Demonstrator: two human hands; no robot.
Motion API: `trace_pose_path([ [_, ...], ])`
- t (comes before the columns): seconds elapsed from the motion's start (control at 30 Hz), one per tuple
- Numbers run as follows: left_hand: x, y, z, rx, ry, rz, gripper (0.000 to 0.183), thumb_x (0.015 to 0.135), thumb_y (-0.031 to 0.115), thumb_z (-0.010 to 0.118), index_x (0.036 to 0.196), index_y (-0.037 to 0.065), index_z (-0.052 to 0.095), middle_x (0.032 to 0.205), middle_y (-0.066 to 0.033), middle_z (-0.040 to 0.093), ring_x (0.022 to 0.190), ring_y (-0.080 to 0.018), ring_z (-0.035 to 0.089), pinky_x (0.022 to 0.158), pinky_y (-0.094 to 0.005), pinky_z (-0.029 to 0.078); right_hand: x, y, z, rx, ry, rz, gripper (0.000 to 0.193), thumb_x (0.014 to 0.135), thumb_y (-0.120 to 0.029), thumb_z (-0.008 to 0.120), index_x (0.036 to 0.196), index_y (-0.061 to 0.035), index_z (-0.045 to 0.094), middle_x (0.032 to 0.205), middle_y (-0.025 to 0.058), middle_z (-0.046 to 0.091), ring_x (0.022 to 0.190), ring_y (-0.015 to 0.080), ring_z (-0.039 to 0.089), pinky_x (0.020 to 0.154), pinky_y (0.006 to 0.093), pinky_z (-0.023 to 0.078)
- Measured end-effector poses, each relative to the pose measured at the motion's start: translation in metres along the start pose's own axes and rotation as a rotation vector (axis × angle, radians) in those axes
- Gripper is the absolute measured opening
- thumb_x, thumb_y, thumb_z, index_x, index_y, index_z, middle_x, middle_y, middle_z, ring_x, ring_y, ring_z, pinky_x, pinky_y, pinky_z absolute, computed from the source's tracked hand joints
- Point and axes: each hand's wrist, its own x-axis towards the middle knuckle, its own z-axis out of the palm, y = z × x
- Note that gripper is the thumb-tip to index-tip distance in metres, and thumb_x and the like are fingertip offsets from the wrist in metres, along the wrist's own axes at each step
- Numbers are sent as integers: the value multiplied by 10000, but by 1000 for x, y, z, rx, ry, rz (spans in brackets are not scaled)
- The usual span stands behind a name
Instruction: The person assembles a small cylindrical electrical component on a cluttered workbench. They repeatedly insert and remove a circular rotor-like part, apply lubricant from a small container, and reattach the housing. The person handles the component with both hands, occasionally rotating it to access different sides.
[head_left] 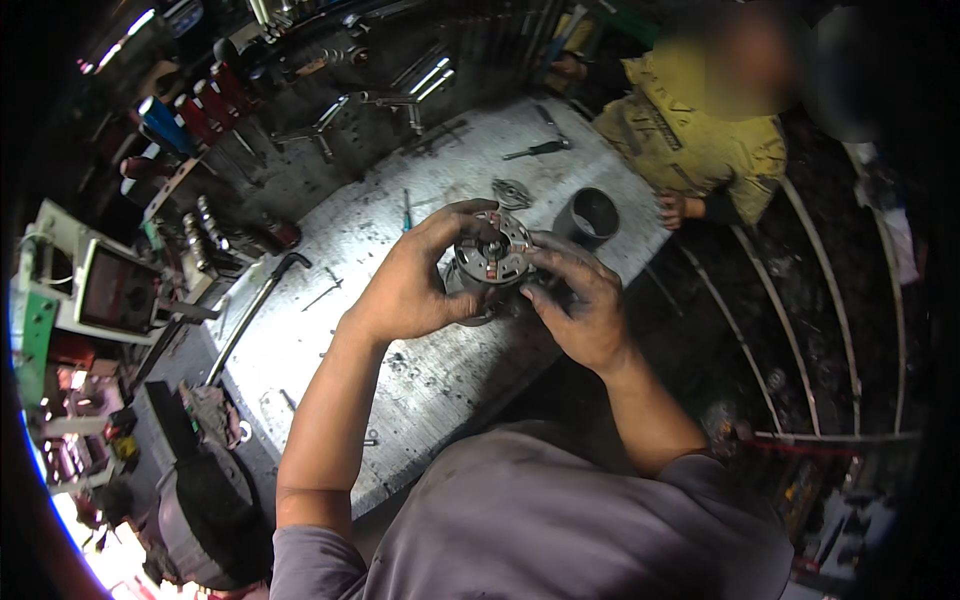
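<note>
Above the workbench, both of my hands hold a round metal plate with copper-coloured blocks (pixel 493 264), which looks like a motor brush holder. My left hand (pixel 405 280) grips its left side, with fingers over the top edge and the thumb below. On the right rim, the blackened fingers of my right hand (pixel 592 310) are closed, thumb underneath. A darker metal part shows under the plate, mostly hidden by it and my fingers. Just beyond lies a small oval metal end cap (pixel 511 193). A hollow dark metal cylinder (pixel 571 229) stands to the right.
A screwdriver (pixel 541 150) lies at the bench's (pixel 300 355) far end. A long bar (pixel 250 318) rests along its left edge. Racked screwdrivers (pixel 170 125) and wrenches line the back left. A vise-like machine (pixel 195 490) sits lower left. A person in yellow (pixel 700 150) touches the far right corner.
</note>
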Motion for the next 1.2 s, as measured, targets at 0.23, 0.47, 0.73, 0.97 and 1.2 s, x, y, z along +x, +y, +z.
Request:
trace_pose_path([
  [0.23,1,3,5,-243,5,-259,828,715,104,893,1478,7,586,1595,-198,542,1467,-318,541,1235,-447,427,26,13,-24,297,-254,54,482,837,-29,887,1286,-27,712,1411,193,586,1131,321,726,968,406,610],
  [0.47,-10,-2,30,-508,209,-163,598,773,55,928,1272,64,598,1614,-257,504,1505,-359,493,1213,-494,424,38,5,-23,185,-304,-45,518,820,-152,921,1292,-86,721,1452,193,520,1268,361,604,1054,450,541],
  [0.73,-4,29,8,111,100,-183,395,776,58,921,1118,79,724,1562,-240,575,1412,-424,608,1130,-477,551,34,1,-16,314,-195,164,686,834,-47,898,1438,-29,573,1375,172,637,1179,295,691,1001,407,577],
  [0.97,-2,55,9,281,98,-299,460,772,72,942,1187,67,743,1542,-204,613,1362,-367,661,1089,-445,585,19,9,-9,288,-125,144,709,848,14,869,1499,-34,592,1260,119,711,1034,185,697,861,328,570],
  [1.2,5,62,6,346,48,-296,460,777,105,937,1190,55,742,1511,-206,629,1329,-410,669,1072,-460,582,8,14,-10,303,-79,75,580,860,-47,870,1383,18,626,1300,224,688,1213,385,692,1046,456,561],
])
